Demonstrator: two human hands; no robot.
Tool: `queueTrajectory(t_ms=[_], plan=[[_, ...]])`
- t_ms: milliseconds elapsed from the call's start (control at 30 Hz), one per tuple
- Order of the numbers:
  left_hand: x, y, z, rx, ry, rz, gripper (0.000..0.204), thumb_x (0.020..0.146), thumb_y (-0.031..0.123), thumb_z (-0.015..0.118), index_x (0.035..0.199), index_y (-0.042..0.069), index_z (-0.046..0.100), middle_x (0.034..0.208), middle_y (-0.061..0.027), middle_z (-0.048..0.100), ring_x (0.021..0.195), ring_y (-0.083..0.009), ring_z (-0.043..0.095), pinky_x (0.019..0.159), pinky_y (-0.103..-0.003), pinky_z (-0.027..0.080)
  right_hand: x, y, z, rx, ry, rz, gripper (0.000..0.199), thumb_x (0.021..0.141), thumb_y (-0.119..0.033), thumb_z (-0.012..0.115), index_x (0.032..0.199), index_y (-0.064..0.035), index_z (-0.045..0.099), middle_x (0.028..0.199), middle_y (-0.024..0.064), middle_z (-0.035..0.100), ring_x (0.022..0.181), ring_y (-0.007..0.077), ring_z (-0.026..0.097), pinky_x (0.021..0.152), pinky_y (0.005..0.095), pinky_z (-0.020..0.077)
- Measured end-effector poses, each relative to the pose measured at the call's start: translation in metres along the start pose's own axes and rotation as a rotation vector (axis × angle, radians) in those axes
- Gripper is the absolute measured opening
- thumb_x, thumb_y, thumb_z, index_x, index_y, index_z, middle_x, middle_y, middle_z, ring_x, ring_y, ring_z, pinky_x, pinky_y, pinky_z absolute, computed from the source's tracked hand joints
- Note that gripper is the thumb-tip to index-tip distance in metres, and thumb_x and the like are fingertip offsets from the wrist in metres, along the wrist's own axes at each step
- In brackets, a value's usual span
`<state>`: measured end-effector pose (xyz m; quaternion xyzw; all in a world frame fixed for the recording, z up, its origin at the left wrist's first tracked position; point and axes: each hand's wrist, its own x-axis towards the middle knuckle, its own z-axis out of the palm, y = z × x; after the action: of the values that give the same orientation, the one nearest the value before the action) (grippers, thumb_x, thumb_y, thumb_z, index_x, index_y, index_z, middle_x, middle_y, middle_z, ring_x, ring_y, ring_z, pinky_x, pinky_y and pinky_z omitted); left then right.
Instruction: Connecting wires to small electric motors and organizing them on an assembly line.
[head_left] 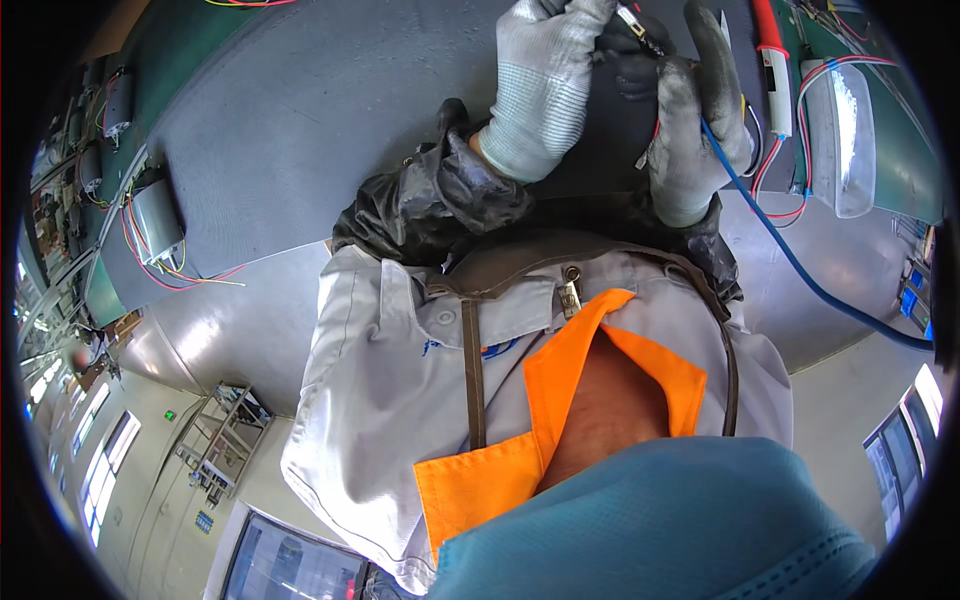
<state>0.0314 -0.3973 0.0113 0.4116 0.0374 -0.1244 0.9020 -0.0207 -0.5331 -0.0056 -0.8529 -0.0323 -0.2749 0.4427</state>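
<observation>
Both my hands, in grey-white knit gloves with dark-coated fingers, are close together at the top edge of the head view. My left hand [545, 90] has its fingers bent and pressed together, partly cut off by the picture's edge; what they grip is hidden. Between the hands lies a small metal-tipped piece [632, 20], white and brass-coloured with a dark lower end. The curled fingers of my right hand [695, 130] close on that lower end. Across the right palm passes a blue cord [770, 225], which runs off to the lower right.
A red-and-white pen-shaped tool [774, 75] lies right of my right hand, beside a translucent white casing [842, 140] with red and blue wires. Several grey cylinders [156, 222] with coloured leads lie at the left on the dark mat [290, 130]. The table's near edge crosses by my forearms.
</observation>
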Motion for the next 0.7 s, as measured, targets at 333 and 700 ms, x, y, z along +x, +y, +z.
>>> queueTrajectory(t_ms=[333, 700], plan=[[-0.001, -0.011, -0.003, -0.006, 0.006, 0.046, 0.025, 0.105, 0.025, 0.063, 0.099, 0.002, 0.066, 0.090, -0.0042, 0.071, 0.079, -0.0089, 0.065, 0.072, -0.024, 0.052, -0.007, 0.013, 0.012, 0.035, 0.057, -0.059, 0.052, 0.100, -0.026, 0.061, 0.141, 0.0059, 0.056, 0.138, 0.0232, 0.063, 0.123, 0.0313, 0.064, 0.102, 0.0378, 0.0498], [-0.009, 0.000, -0.005, 0.061, -0.020, 0.028, 0.024, 0.106, 0.025, 0.062, 0.099, 0.002, 0.066, 0.089, -0.0029, 0.071, 0.080, -0.0072, 0.063, 0.073, -0.023, 0.050, -0.011, 0.019, 0.012, 0.050, 0.082, -0.117, 0.050, 0.101, -0.023, 0.061, 0.139, 0.0091, 0.056, 0.137, 0.0239, 0.064, 0.117, 0.0296, 0.067, 0.097, 0.0368, 0.0532]])
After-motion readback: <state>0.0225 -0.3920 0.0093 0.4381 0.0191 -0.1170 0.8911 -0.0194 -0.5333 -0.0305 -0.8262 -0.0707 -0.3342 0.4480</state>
